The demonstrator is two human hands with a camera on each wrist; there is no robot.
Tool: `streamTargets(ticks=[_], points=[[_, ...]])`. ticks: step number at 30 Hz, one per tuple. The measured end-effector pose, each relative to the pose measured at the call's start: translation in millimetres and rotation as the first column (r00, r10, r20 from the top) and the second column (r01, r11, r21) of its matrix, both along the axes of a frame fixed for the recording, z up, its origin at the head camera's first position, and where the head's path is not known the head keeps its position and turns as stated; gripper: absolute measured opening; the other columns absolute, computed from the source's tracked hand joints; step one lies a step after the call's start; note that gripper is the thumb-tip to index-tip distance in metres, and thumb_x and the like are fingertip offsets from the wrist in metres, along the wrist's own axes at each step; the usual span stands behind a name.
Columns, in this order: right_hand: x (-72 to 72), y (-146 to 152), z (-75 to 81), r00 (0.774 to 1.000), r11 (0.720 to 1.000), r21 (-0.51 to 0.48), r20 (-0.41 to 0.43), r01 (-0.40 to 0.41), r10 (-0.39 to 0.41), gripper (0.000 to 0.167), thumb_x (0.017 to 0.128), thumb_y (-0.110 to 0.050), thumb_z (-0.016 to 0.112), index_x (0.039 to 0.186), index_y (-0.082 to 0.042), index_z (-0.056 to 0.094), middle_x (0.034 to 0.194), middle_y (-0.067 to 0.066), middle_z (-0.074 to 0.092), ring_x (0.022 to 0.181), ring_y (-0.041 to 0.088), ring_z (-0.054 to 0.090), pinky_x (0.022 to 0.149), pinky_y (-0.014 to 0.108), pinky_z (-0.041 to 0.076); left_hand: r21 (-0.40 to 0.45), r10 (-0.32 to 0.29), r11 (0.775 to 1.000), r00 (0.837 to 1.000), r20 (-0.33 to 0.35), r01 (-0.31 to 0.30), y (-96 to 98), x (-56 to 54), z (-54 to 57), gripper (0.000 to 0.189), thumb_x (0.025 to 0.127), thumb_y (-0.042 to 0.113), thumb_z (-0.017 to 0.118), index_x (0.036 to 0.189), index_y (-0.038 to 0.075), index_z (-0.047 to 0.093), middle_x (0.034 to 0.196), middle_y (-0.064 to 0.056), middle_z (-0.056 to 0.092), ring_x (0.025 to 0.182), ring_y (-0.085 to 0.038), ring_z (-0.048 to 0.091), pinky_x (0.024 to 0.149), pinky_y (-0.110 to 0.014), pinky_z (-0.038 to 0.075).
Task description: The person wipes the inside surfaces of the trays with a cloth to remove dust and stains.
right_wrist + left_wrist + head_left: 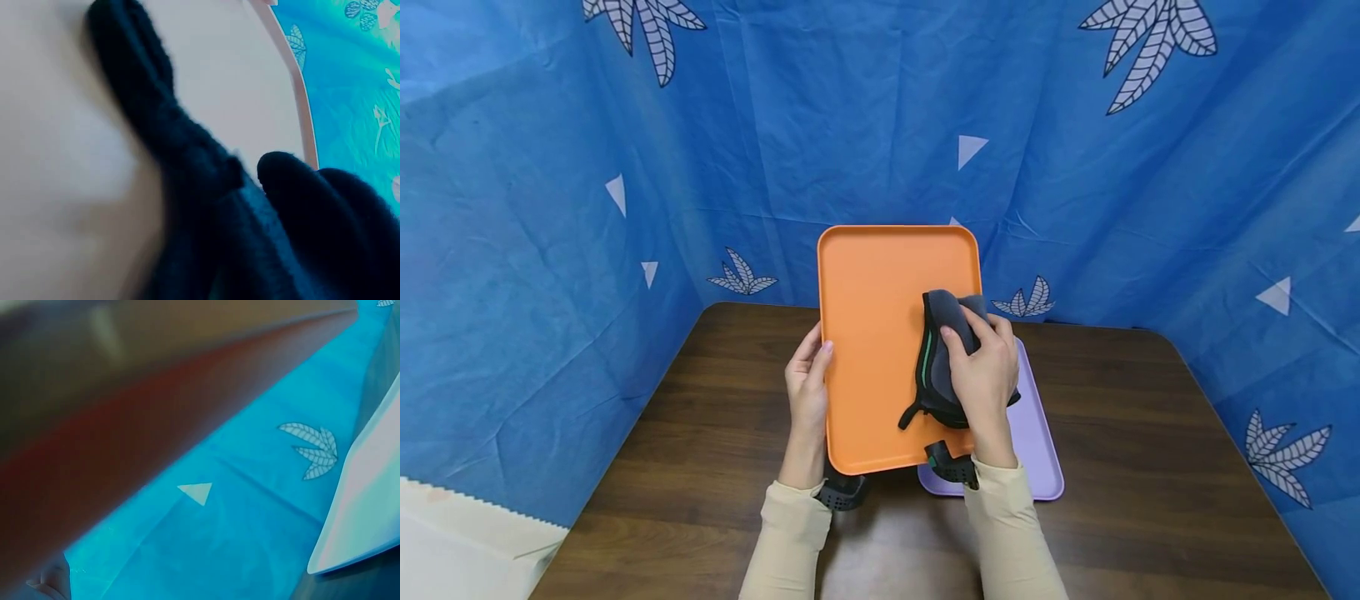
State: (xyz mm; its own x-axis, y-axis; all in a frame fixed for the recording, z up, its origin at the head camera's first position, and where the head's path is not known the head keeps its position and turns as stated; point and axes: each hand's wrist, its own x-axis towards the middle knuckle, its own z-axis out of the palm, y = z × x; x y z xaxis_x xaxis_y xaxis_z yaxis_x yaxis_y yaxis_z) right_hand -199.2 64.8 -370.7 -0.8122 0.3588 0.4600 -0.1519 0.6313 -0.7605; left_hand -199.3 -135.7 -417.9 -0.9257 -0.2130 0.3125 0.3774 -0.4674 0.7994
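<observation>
An orange tray [880, 333] is held up and tilted toward the head camera, above the table. My left hand [807, 392] grips its left edge, thumb over the rim and the other fingers behind. With my right hand [987, 375] I pinch a bunched dark grey cloth [942, 367] with black edging, a green line and a small loop at one corner. The cloth lies over the tray's lower right face. In the right wrist view the cloth's loop [134, 62] stands out against the tray [231, 69]. The left wrist view shows the tray's shaded underside [125, 456].
A light purple tray [1037, 433] lies on the dark wooden table [1120, 450], partly hidden behind the orange tray and right arm. Blue patterned fabric [850, 125] hangs behind the table and along its sides. White material [467, 542] is at the lower left.
</observation>
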Motion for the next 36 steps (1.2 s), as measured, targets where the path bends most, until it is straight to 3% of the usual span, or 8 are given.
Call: streamTargets(ticks=[14,25,33,36], points=[[2.5,-10.8,-6.1,0.999,1.0,-0.003,-0.052,0.01,-0.01,0.039,0.088,-0.029,0.072,0.123,-0.012,0.069,0.121,0.018,0.058,0.11,0.036,0.051,0.089,0.053,0.044,0.001,-0.014,1.0,1.0,-0.019,0.014,2.0,0.9,-0.2,0.04,0.1,0.008,0.049,0.139,-0.001,0.051,0.115,0.004,0.071,0.097,-0.011,0.071,0.082,-0.026,0.057],[7.8,-33.3,-6.6,0.992,0.997,0.051,-0.104,-0.064,0.069,0.038,0.087,-0.027,0.074,0.122,-0.014,0.07,0.116,0.015,0.061,0.103,0.033,0.054,0.082,0.047,0.047,-0.018,-0.011,1.0,1.0,-0.009,0.011,5.1,0.1,-1.2,0.041,0.1,0.007,0.049,0.14,-0.003,0.049,0.115,0.005,0.07,0.099,-0.011,0.07,0.083,-0.026,0.057],[11.7,-51.9,-4.8,0.976,0.982,0.14,-0.156,-0.13,0.151,0.038,0.085,-0.025,0.076,0.12,-0.011,0.071,0.117,0.017,0.061,0.102,0.033,0.055,0.078,0.046,0.049,-0.032,-0.015,0.999,1.0,-0.008,0.015,9.0,-0.8,-1.2,0.042,0.099,0.004,0.049,0.139,-0.007,0.048,0.114,0.004,0.07,0.1,-0.011,0.069,0.086,-0.026,0.056],[13.0,-59.6,-3.0,0.967,0.972,0.188,-0.182,-0.144,0.179,0.038,0.084,-0.025,0.077,0.119,-0.011,0.071,0.114,0.015,0.063,0.099,0.032,0.056,0.075,0.044,0.049,-0.02,-0.026,0.999,0.999,-0.02,0.025,10.1,-0.7,-2.0,0.04,0.099,0.004,0.049,0.138,-0.003,0.051,0.115,0.004,0.07,0.103,-0.011,0.068,0.089,-0.025,0.055]])
